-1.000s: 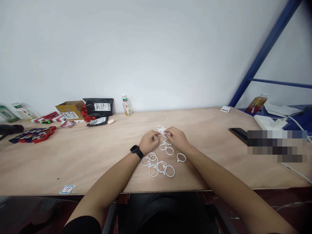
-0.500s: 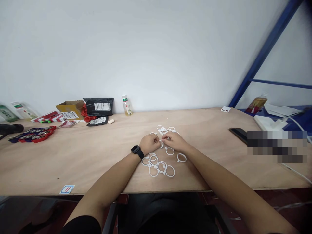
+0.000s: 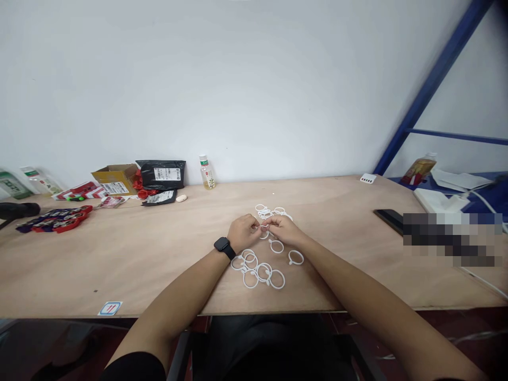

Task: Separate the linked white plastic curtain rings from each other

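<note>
Between my two hands is a white curtain ring (image 3: 263, 227), a thin hoop with a small knob. My left hand (image 3: 243, 233), with a black watch on its wrist, pinches the ring from the left. From the right, the fingertips of my right hand (image 3: 281, 228) are closed on it too, close to the left fingers. Part of the ring is hidden by the fingers. Nearer to me lies an overlapping group of several white rings (image 3: 264, 272). Two single rings, one (image 3: 277, 246) just below my right hand and one (image 3: 296, 257) beside the right forearm, lie apart. More rings (image 3: 261, 208) lie beyond my hands.
On the wooden table (image 3: 159, 254), a bottle (image 3: 207, 172), black parcels (image 3: 161, 174) and a yellow box (image 3: 115, 180) stand by the wall at the back left. Red and blue items (image 3: 55, 218) lie at far left. A phone (image 3: 389, 220) and white charger (image 3: 368, 179) are right.
The ring between my hands has risen slightly and now spans the fingertips of both. My hands have otherwise barely moved, and the loose rings lie as before.
</note>
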A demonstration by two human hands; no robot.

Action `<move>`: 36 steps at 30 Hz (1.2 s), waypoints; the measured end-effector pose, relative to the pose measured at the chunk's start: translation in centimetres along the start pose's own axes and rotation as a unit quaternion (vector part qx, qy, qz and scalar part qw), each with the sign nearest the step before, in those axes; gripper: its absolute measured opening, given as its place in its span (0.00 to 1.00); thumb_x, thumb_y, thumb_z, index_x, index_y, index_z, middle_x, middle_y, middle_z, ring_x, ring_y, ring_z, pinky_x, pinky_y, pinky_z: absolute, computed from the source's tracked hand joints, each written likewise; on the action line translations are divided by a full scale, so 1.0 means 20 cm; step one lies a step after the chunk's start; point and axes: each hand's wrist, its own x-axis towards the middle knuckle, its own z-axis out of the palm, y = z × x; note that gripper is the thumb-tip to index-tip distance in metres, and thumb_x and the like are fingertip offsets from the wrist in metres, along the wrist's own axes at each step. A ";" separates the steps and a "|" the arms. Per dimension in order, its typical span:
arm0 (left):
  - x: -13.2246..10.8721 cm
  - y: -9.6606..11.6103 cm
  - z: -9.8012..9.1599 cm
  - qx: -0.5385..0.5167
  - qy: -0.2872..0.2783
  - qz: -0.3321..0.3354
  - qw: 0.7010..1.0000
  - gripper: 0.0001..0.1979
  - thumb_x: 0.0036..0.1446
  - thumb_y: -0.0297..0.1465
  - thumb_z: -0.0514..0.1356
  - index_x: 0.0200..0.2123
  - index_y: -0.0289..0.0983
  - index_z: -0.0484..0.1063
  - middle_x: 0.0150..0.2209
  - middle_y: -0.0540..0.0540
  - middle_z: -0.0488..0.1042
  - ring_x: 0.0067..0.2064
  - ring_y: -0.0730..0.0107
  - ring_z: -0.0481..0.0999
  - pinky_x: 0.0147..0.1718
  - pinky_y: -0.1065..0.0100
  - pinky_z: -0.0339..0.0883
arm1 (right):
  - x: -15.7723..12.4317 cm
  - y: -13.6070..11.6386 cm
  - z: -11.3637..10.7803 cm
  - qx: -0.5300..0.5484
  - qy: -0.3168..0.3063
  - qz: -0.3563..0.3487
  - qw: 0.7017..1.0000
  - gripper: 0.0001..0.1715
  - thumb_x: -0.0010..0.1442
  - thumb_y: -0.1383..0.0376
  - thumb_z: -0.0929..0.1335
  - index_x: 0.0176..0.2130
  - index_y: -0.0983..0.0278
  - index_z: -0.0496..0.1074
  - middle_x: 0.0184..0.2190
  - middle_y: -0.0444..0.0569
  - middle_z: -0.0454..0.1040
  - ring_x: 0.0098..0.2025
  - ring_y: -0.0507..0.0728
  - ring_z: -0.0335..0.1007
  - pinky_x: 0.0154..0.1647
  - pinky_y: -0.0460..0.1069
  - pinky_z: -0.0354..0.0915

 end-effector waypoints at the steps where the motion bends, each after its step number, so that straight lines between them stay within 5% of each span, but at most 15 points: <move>1: 0.00 0.00 0.00 -0.001 0.002 0.004 1.000 0.05 0.53 0.31 0.60 0.28 0.37 0.70 0.29 0.47 0.72 0.33 0.70 0.70 0.32 0.69 0.62 | 0.00 0.00 0.00 0.013 0.005 0.011 1.000 0.11 0.51 0.63 0.66 0.32 0.65 0.76 0.18 0.42 0.69 0.19 0.49 0.60 0.20 0.44 0.56; 9: 0.00 0.02 0.01 -0.026 0.002 0.038 0.999 0.03 0.53 0.30 0.60 0.29 0.37 0.70 0.29 0.48 0.72 0.32 0.71 0.70 0.33 0.70 0.62 | 0.02 0.02 0.00 0.038 0.059 0.007 0.998 0.15 0.46 0.69 0.62 0.32 0.65 0.76 0.16 0.41 0.67 0.18 0.49 0.61 0.20 0.44 0.57; 16: 0.01 -0.06 0.01 -0.021 0.006 -0.001 1.000 0.04 0.54 0.31 0.61 0.30 0.36 0.71 0.29 0.47 0.73 0.33 0.70 0.71 0.34 0.69 0.63 | 0.00 -0.01 -0.08 -0.111 0.057 -0.085 0.988 0.24 0.49 0.70 0.64 0.46 0.64 0.75 0.31 0.46 0.75 0.25 0.50 0.64 0.29 0.46 0.61; 22: 0.01 -0.13 0.02 -0.006 -0.010 -0.048 0.999 0.10 0.54 0.36 0.63 0.38 0.37 0.75 0.34 0.47 0.77 0.37 0.68 0.75 0.38 0.68 0.66 | -0.04 -0.02 -0.13 -0.246 -0.125 -0.103 0.956 0.16 0.45 0.72 0.66 0.35 0.64 0.77 0.34 0.47 0.76 0.35 0.54 0.69 0.36 0.46 0.62; 26: 0.01 -0.11 0.02 -0.012 0.002 -0.035 0.999 0.09 0.57 0.35 0.60 0.39 0.37 0.75 0.35 0.46 0.77 0.37 0.68 0.75 0.39 0.68 0.66 | -0.05 -0.02 -0.11 -0.305 -0.169 -0.094 0.933 0.16 0.44 0.72 0.67 0.36 0.63 0.77 0.35 0.48 0.77 0.37 0.56 0.71 0.37 0.47 0.63; 30: 0.01 -0.08 -0.01 -0.040 -0.020 -0.028 0.999 0.10 0.60 0.36 0.57 0.35 0.37 0.76 0.33 0.46 0.77 0.34 0.70 0.74 0.36 0.69 0.65 | -0.05 -0.03 -0.10 -0.306 -0.133 -0.095 0.938 0.14 0.47 0.72 0.66 0.35 0.62 0.76 0.33 0.46 0.77 0.35 0.55 0.71 0.35 0.46 0.62; 36: 0.00 -0.03 -0.02 -0.076 -0.109 0.030 0.991 0.14 0.60 0.40 0.57 0.33 0.37 0.77 0.28 0.48 0.75 0.30 0.73 0.71 0.31 0.72 0.61 | -0.04 -0.04 -0.08 -0.199 0.002 -0.103 0.974 0.09 0.52 0.67 0.67 0.36 0.64 0.74 0.31 0.46 0.76 0.30 0.52 0.68 0.31 0.45 0.61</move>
